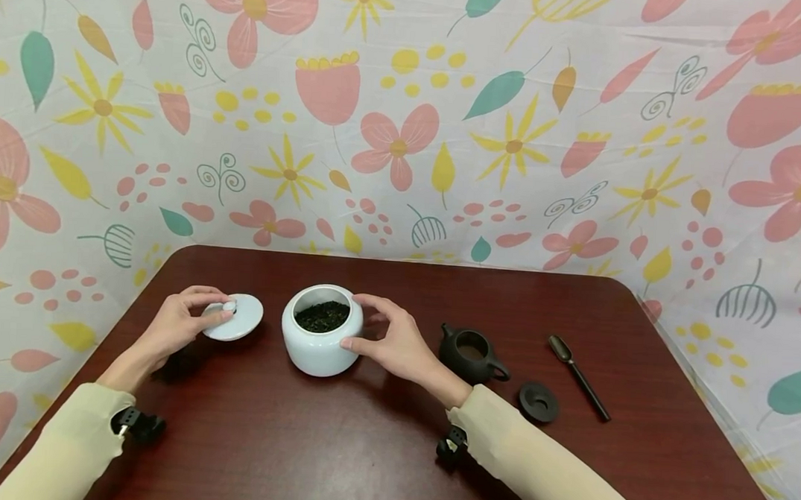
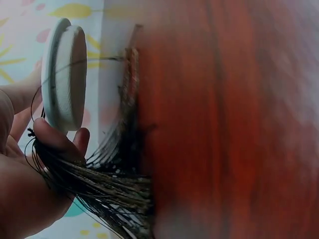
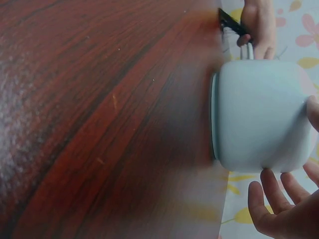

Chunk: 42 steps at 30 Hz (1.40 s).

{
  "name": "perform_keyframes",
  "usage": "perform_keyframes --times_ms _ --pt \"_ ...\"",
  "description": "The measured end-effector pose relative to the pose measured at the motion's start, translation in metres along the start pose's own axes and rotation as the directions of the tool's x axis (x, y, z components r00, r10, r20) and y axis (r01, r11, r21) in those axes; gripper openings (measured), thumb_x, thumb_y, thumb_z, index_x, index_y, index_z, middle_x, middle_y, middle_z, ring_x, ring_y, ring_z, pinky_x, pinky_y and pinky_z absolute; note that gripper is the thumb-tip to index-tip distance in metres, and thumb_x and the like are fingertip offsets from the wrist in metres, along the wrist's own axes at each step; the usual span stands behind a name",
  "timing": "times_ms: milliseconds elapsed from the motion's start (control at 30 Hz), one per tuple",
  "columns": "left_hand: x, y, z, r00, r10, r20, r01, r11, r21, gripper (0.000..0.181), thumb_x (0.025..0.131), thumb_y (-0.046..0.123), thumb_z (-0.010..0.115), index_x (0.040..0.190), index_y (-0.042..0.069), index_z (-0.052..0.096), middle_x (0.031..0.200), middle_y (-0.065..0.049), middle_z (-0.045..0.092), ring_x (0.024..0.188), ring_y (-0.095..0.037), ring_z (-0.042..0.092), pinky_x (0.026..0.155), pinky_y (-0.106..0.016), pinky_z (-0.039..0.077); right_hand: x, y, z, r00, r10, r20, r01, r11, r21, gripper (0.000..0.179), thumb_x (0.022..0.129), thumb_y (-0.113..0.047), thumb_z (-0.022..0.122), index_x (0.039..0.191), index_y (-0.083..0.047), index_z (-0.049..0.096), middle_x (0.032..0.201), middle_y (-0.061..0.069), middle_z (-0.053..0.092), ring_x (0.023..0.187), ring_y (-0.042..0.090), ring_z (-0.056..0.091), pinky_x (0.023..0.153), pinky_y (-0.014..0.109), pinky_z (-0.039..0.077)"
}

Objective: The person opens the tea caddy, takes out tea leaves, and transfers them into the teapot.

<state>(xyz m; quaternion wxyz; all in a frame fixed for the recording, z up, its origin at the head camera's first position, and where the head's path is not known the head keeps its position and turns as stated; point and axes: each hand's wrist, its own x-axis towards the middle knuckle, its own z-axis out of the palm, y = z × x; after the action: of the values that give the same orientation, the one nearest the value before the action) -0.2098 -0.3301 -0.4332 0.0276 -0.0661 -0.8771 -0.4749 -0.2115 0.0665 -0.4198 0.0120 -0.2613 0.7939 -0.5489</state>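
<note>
My left hand (image 1: pixel 172 326) pinches the knob of a white round lid (image 1: pixel 244 324) at the left of the table. In the left wrist view, the same lid (image 2: pixel 75 79) appears edge-on with its paler inner plug showing. Just right of it stands a white jar (image 1: pixel 320 355), upright and uncovered, with dark dried tea leaves (image 1: pixel 322 317) inside. My right hand (image 1: pixel 399 347) holds the jar's right side between thumb and fingers. From the right wrist, the jar's smooth side (image 3: pixel 264 114) shows with fingertips against it; its opening is hidden there.
A dark teapot (image 1: pixel 466 353) without its lid stands right of the jar, behind my right forearm. Its small dark lid (image 1: pixel 538 402) lies nearby, and a dark-handled scoop (image 1: pixel 579 377) lies farther right. Dark strands (image 2: pixel 109 184) hang by my left hand. A floral cloth (image 1: pixel 403 190) backs the table.
</note>
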Motion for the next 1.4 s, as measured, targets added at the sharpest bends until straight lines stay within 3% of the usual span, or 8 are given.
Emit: perform_keyframes --times_ms 233,467,733,833,1067,1400 --pt "-0.002 -0.014 -0.003 1.0 0.018 -0.002 -0.018 0.999 0.029 0.034 0.099 0.012 0.077 0.125 -0.009 0.072 0.136 -0.024 0.055 0.113 -0.027 0.044 0.064 -0.025 0.046 0.0 0.0 0.0 1.0 -0.001 0.002 0.001 1.0 -0.015 0.068 0.086 -0.017 0.09 0.148 -0.012 0.06 0.142 0.005 0.062 0.111 0.027 0.067 0.093 0.054 0.055" --pt "-0.001 -0.013 -0.003 0.999 0.041 0.016 -0.042 0.996 0.077 0.031 0.097 0.013 0.079 0.121 -0.006 0.075 0.133 -0.023 0.059 0.123 -0.03 0.047 0.078 -0.018 0.044 0.0 0.001 0.0 1.0 0.009 0.0 -0.009 1.0 -0.009 0.068 0.086 -0.016 0.09 0.147 -0.012 0.06 0.142 0.004 0.062 0.112 0.027 0.067 0.093 0.053 0.056" --pt "0.002 -0.007 -0.004 0.999 0.025 0.037 -0.029 0.992 0.123 0.028 0.094 0.012 0.082 0.117 -0.005 0.076 0.13 -0.025 0.061 0.127 -0.039 0.049 0.091 -0.022 0.041 0.0 0.0 0.0 1.0 0.004 0.004 -0.004 1.0 0.01 0.067 0.087 -0.015 0.09 0.147 -0.01 0.06 0.142 0.008 0.062 0.112 0.031 0.067 0.094 0.057 0.055" --pt "0.003 -0.005 -0.005 0.999 0.009 0.047 -0.015 0.992 0.126 0.029 0.094 0.013 0.082 0.117 -0.004 0.076 0.131 -0.025 0.061 0.128 -0.04 0.049 0.088 -0.021 0.043 0.001 0.001 0.0 1.0 0.0 0.004 0.0 1.0 0.013 0.067 0.087 -0.015 0.09 0.147 -0.009 0.061 0.142 0.009 0.062 0.113 0.032 0.067 0.094 0.057 0.054" --pt "0.003 -0.002 -0.008 0.996 -0.042 0.074 0.033 0.993 0.117 0.034 0.095 0.016 0.082 0.121 -0.004 0.075 0.135 -0.027 0.057 0.113 -0.036 0.049 0.063 -0.029 0.047 0.0 0.002 0.0 1.0 0.008 0.009 -0.008 1.0 0.02 0.067 0.087 -0.015 0.09 0.147 -0.01 0.061 0.142 0.008 0.062 0.113 0.031 0.066 0.094 0.058 0.054" --pt "0.002 -0.002 -0.007 0.995 -0.067 0.076 0.06 0.993 0.098 0.039 0.096 0.02 0.081 0.127 -0.003 0.074 0.137 -0.024 0.057 0.108 -0.03 0.049 0.061 -0.029 0.049 0.0 -0.002 0.0 1.0 0.009 0.012 -0.009 1.0 0.002 0.068 0.088 -0.017 0.09 0.148 -0.01 0.06 0.142 0.007 0.062 0.113 0.03 0.066 0.094 0.056 0.055"
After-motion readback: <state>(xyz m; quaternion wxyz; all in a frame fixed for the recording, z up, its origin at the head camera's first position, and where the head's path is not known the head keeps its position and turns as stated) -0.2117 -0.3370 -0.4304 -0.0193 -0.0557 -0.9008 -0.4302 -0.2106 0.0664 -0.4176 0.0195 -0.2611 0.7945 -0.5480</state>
